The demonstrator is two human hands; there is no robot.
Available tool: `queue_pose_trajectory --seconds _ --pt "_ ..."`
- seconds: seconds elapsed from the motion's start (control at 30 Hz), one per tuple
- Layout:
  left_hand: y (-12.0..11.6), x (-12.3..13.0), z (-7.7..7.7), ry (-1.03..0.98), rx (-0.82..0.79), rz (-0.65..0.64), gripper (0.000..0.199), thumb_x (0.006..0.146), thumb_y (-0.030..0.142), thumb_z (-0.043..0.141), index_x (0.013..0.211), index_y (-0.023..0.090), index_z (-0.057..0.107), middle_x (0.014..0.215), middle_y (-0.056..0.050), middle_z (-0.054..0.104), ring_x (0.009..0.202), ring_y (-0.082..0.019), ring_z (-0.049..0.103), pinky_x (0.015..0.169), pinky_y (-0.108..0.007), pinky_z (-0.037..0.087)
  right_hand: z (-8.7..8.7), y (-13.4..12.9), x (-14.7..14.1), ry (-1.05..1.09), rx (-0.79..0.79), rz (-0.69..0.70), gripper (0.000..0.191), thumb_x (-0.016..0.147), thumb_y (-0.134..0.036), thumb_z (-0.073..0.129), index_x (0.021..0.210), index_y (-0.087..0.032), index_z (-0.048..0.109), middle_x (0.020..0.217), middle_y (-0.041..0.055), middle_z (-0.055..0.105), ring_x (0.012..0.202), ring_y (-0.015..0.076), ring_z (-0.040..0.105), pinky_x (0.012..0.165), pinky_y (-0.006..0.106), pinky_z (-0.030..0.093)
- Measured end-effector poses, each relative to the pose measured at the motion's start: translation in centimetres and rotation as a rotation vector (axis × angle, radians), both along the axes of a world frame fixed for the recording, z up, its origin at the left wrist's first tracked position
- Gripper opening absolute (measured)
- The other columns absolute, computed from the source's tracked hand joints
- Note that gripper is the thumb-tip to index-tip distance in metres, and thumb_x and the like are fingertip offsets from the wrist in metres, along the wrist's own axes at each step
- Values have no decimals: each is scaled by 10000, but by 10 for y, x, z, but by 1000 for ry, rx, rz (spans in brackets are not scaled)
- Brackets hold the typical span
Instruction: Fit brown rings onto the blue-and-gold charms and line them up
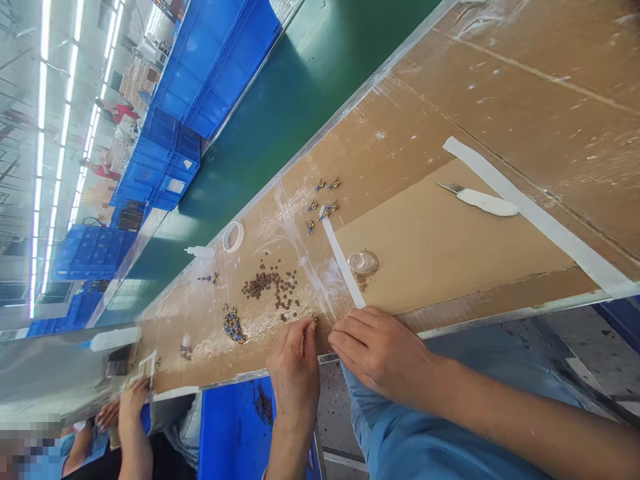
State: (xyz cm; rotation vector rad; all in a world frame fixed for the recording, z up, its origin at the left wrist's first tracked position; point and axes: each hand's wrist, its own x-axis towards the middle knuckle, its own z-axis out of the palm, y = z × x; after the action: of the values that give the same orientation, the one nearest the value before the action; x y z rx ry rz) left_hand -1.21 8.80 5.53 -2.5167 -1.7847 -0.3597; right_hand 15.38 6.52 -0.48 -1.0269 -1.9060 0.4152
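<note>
At the near edge of the cardboard-covered bench, my left hand (295,353) is closed, thumb and forefinger pinching a tiny brownish-gold piece (314,319). Most of that piece is hidden by the fingertips. My right hand (375,343) is close beside it, its fingers curled together over the bench edge; whatever is in them is out of sight. Beyond my left hand lie scattered small brown round pieces (263,285). A pile of small blue-and-gold parts (233,325) is to their left. Several similar parts (327,210) stand farther back, near a white tape strip (343,257).
A small clear cup (363,263) and a white-handled craft knife (487,202) lie to the right. A tape roll (233,237) and a white bottle (201,251) sit by the green conveyor (270,113). A co-worker's hand (134,398) is at left. Blue crates (215,67) stand behind.
</note>
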Motion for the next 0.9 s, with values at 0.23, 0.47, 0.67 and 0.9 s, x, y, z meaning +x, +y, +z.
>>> queue_pose_trajectory --seconds 0.23,0.47,0.67,0.9 --pt "5 3 3 75 -37 -9 236 948 232 495 872 159 705 790 -67 757 689 -201 714 626 -292 549 1 0 2 -24 -14 18 113 935 -121 515 931 -138 627 819 51 606 804 190 534 729 327 405" --pt "3 2 4 -106 -122 103 191 901 262 559 838 190 725 779 -47 771 700 -203 724 651 -303 562 1 0 1 38 -46 25 131 958 -119 487 938 -145 614 831 55 616 809 184 556 745 315 452" --pt "-27 6 11 -451 -30 188 126 867 291 664 916 207 744 843 -27 782 747 -183 742 720 -290 607 6 5 4 353 -120 7 174 993 -141 459 989 -160 631 896 51 674 832 161 627 778 295 520" --pt "-44 11 23 -446 63 69 152 863 158 667 973 241 733 895 0 788 792 -157 750 762 -249 615 12 8 5 540 -226 131 141 976 -184 547 1000 -185 686 918 13 720 845 114 671 781 219 529"
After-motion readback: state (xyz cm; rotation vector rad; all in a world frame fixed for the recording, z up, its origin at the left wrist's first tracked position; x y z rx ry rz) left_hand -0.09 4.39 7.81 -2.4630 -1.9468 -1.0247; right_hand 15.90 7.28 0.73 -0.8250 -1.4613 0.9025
